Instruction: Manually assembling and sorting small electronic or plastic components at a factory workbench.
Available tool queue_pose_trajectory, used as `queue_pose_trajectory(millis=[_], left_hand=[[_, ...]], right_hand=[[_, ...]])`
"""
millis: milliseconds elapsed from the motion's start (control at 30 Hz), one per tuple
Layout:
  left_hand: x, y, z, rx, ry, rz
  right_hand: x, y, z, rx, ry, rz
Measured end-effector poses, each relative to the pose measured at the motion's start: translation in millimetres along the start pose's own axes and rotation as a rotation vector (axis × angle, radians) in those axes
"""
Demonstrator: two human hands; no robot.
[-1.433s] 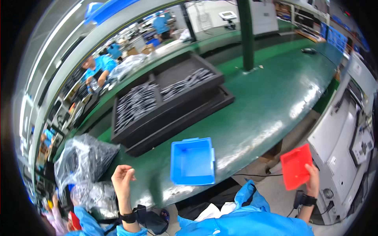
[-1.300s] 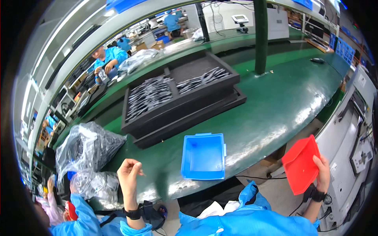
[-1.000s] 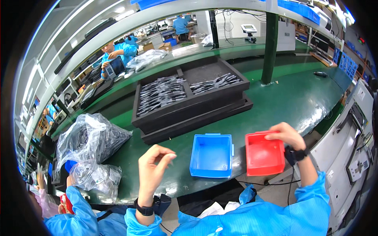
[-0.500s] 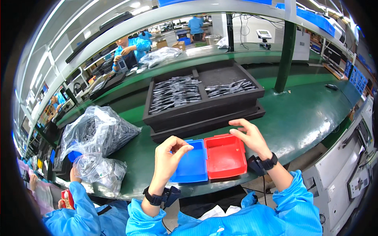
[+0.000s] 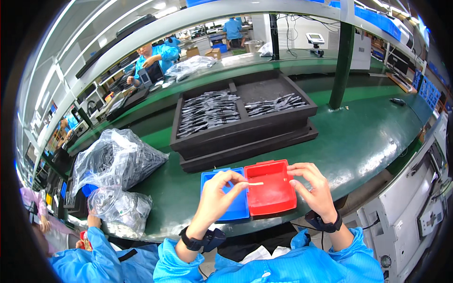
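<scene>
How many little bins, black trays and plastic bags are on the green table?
Little bins: 2, a blue bin and a red bin
Black trays: 2, an upper tray stacked on a lower tray
Plastic bags: 2, a big bag and a small bag
Total: 6

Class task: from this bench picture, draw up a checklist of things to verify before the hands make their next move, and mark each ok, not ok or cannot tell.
1. Left hand pinches the thin pale strip: ok.
2. Right hand free, fingers open: ok.
3. Strip sits over the red tray: ok.
4. Red tray beside the blue tray, both flat on the green bench: ok.
5. Red tray empty: cannot tell.
</scene>
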State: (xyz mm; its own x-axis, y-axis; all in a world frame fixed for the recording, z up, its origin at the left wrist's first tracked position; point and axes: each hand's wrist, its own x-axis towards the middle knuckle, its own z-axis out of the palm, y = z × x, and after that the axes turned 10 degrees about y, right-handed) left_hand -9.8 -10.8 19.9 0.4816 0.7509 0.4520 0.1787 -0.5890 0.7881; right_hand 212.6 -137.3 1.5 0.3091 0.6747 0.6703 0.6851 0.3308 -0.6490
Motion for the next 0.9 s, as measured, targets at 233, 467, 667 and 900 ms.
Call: queue_pose_trajectory(millis=[233, 467, 667, 900], left_hand=[[-1.8, -1.2, -12.9, 0.532, 0.063, 0.379], [-56.5, -40.3, -63.5, 0.541, 0.18, -0.324], [-68.4, -52.8, -46.2, 0.547, 0.226, -0.27], [-65.9, -58.3, -52.1, 0.491, 0.345, -0.269]], right_hand=[[-18.2, 6.7, 9.5, -0.03, -0.033, 0.012], [-39.3, 16.0, 14.6, -0.008, -0.032, 0.436], [-31.6, 24.5, 32.3, 0.175, -0.11, 0.51], [-23.0, 34.5, 57.6, 0.596, -0.046, 0.604]])
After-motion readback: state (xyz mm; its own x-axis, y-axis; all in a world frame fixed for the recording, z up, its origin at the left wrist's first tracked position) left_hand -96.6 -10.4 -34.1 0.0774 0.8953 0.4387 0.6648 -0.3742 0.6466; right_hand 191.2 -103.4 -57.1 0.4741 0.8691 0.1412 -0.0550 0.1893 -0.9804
